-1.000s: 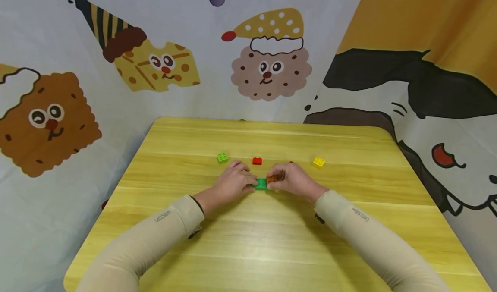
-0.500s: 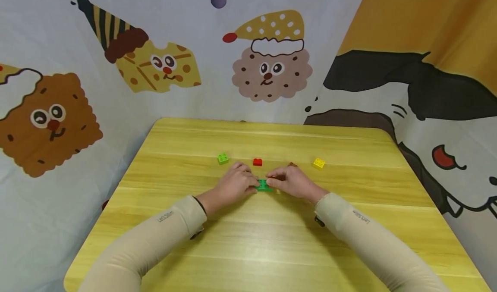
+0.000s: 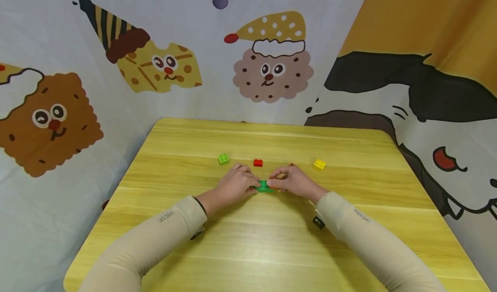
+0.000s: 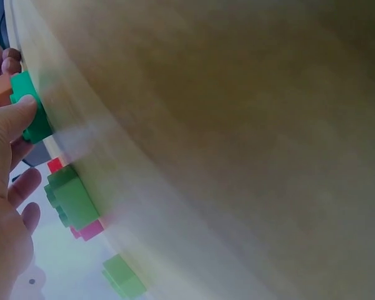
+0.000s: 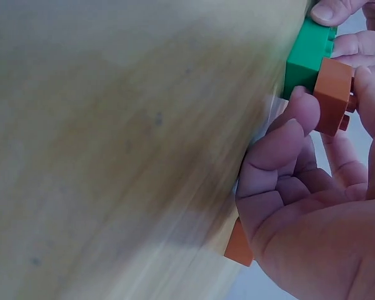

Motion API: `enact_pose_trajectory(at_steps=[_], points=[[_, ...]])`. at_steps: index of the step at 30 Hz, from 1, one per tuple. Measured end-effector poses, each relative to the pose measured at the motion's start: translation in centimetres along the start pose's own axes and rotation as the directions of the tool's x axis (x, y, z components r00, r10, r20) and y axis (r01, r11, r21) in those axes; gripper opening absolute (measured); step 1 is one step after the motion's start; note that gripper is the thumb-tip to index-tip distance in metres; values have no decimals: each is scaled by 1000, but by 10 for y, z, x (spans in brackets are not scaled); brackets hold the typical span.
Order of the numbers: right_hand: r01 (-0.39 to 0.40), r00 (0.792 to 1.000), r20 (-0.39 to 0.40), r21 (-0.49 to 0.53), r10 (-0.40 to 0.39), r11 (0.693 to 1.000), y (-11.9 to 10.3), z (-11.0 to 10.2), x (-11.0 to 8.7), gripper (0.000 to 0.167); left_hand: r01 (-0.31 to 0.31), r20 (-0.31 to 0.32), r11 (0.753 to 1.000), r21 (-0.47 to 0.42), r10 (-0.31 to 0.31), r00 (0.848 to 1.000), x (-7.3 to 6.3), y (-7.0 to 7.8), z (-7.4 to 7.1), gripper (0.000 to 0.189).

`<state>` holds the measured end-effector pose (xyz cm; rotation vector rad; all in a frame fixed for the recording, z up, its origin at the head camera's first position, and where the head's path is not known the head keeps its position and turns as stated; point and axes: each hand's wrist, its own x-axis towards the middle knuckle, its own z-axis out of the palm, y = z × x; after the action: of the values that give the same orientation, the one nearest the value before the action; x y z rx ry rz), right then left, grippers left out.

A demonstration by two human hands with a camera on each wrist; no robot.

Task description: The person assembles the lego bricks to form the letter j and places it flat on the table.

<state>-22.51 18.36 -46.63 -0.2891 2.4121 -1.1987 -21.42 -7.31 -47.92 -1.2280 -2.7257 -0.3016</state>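
Observation:
Near the middle of the table, my left hand (image 3: pixel 237 183) pinches the left end of a long green toy brick (image 3: pixel 265 188), its thumb along the side. My right hand (image 3: pixel 294 182) grips an orange-brown toy brick (image 5: pixel 331 97) between thumb and fingers, over the green brick's right end. In the right wrist view the two bricks touch and overlap, studs facing the same way; whether they are pressed fully together I cannot tell. From the head view, fingers mostly hide the orange-brown brick.
Behind the hands lie a lime brick (image 3: pixel 223 159), a red brick (image 3: pixel 258 163) and a yellow brick (image 3: pixel 319 164). Another green brick (image 4: pixel 78 203) and a pink brick (image 4: pixel 89 230) stand beyond the left hand. A second orange-brown brick (image 5: pixel 239 245) sits past the right hand.
The orange-brown brick, tilted up beside the green one a second ago, has been turned and lowered onto its right end. The left hand keeps hold of the green brick, shifted slightly right.

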Motion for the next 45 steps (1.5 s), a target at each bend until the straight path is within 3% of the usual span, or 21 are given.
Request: enact_pose_trajectory(at_steps=[14,23,31,39,45], points=[[8,1000,-5,16,-8,1000,4,0,1,38,-4,84,998,-67,10,996,-2,-8,-13,35],[14,1000,8,12,-14,1000,4,0,2,38,116,129,991,-59,-108,986,-23,-32,-34,64],[25,1000,10,23,-25,999,8,-1,2,42,74,160,997,30,-78,984,-33,-43,-35,57],[11,1000,6,30,-11,999,4,-2,0,41,24,134,992,124,-41,990,-32,-46,-29,48],[-3,1000,8,17,3,1000,4,-1,2,42,69,134,993,96,-82,988,-29,-41,-26,47]])
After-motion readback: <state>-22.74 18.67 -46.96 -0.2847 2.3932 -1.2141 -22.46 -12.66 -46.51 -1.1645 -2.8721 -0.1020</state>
